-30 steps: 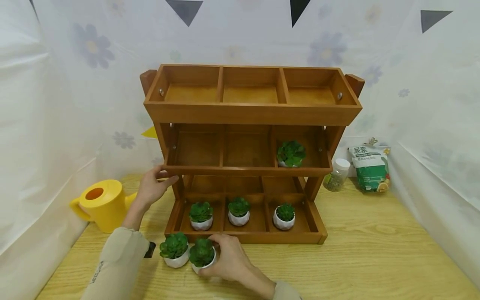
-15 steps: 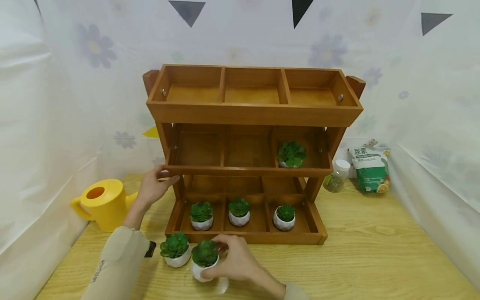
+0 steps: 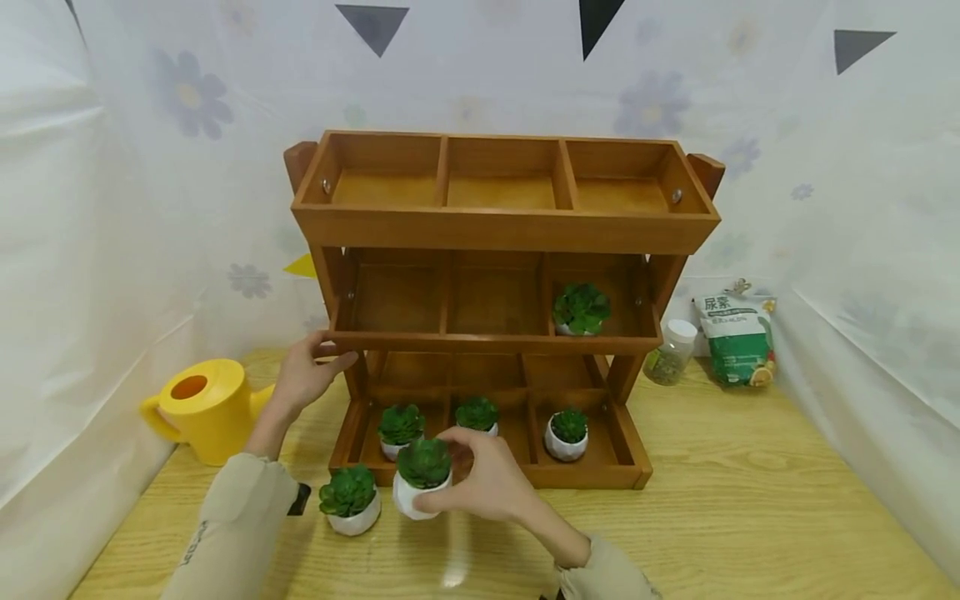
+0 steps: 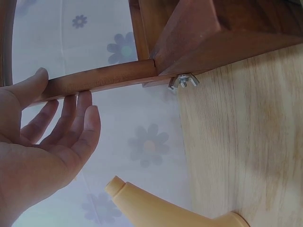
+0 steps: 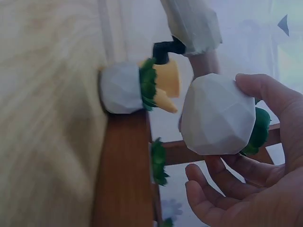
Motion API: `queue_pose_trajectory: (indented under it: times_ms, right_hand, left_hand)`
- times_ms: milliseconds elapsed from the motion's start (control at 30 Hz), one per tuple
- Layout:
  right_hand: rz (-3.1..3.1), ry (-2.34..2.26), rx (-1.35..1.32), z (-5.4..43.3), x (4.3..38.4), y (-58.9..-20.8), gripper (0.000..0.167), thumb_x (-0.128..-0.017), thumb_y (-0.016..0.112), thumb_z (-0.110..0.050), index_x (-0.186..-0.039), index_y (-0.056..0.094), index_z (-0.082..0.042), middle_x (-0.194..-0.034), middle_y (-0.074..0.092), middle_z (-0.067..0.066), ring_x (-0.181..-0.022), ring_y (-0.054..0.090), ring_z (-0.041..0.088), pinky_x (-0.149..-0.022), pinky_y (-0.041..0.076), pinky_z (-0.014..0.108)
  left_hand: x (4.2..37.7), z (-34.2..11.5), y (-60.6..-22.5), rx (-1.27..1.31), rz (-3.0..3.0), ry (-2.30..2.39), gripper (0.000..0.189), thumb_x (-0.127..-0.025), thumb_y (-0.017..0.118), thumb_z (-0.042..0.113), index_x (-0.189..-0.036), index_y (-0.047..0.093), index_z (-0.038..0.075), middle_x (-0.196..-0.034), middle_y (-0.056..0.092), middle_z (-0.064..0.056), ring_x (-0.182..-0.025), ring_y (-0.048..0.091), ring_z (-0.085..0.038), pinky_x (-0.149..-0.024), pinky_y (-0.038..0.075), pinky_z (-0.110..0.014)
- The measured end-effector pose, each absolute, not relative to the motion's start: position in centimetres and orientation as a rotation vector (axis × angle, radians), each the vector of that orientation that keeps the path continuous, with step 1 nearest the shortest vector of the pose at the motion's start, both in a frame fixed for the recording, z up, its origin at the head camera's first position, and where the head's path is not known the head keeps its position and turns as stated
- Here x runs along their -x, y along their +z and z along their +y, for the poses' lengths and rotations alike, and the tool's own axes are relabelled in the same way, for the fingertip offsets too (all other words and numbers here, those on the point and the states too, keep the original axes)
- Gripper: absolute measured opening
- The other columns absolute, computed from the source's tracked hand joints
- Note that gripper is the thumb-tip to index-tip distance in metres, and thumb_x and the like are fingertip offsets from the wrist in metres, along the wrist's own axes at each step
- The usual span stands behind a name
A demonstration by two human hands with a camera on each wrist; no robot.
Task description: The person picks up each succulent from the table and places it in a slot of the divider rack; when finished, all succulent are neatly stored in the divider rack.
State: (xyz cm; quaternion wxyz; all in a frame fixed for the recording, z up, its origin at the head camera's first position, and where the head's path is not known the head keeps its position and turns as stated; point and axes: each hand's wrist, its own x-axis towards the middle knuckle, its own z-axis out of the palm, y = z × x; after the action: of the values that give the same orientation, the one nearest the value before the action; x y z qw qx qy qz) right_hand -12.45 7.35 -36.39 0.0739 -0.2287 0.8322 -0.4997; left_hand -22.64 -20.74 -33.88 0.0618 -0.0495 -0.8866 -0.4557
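My right hand (image 3: 491, 479) holds a potted succulent (image 3: 423, 467) by its white faceted pot, thumb on one side and fingers on the other. It hangs above the table, just in front of the wooden plant shelf (image 3: 491, 477). In the right wrist view the pot (image 5: 218, 116) is lifted clear. My left hand (image 3: 307, 371) grips the shelf's left upright; the left wrist view has its thumb and fingertips on opposite sides of that wooden post (image 4: 104, 77). Another potted succulent (image 3: 351, 500) stands on the table left of the held one.
Three small succulents, such as the right one (image 3: 567, 435), sit in the bottom tier. A larger succulent (image 3: 581, 308) is in the middle tier's right compartment. A yellow watering can (image 3: 213, 408) stands left; a lidded jar (image 3: 671, 352) and a green-white bag (image 3: 738, 337) stand right.
My right hand has lifted the potted succulent off the table and moved it up and slightly right, towards the shelf. My left hand has stayed on the upright.
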Motion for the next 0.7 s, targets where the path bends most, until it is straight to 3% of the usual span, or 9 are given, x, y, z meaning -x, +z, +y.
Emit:
queue_pose_trajectory:
  times_ms: [267,700]
  right_hand:
    - [2.533,-1.579,0.682,9.0,14.1,-32.8,0.048,-0.075,0.081,-0.032,-0.115,0.065,-0.011,-0.094,0.066,-0.002,-0.082,0.062,0.017,-0.070,0.053,0.029]
    - [2.669,-1.514,0.659,10.8,16.5,-26.6,0.056,-0.076,0.080,-0.036,-0.123,0.061,-0.012,-0.096,0.066,0.000,-0.083,0.062,0.017,-0.071,0.053,0.035]
  left_hand:
    - [22.7,-20.7,-33.8,0.145,-2.680,-1.401,0.055,-0.097,0.058,0.027,-0.141,0.042,-0.001,-0.135,0.046,-0.030,-0.118,0.049,-0.047,-0.090,0.049,-0.053]
    - [22.7,-20.7,-33.8,0.145,-2.694,-1.385,0.055,-0.097,0.057,0.029,-0.141,0.041,-0.001,-0.135,0.046,-0.031,-0.118,0.050,-0.047,-0.089,0.049,-0.053]
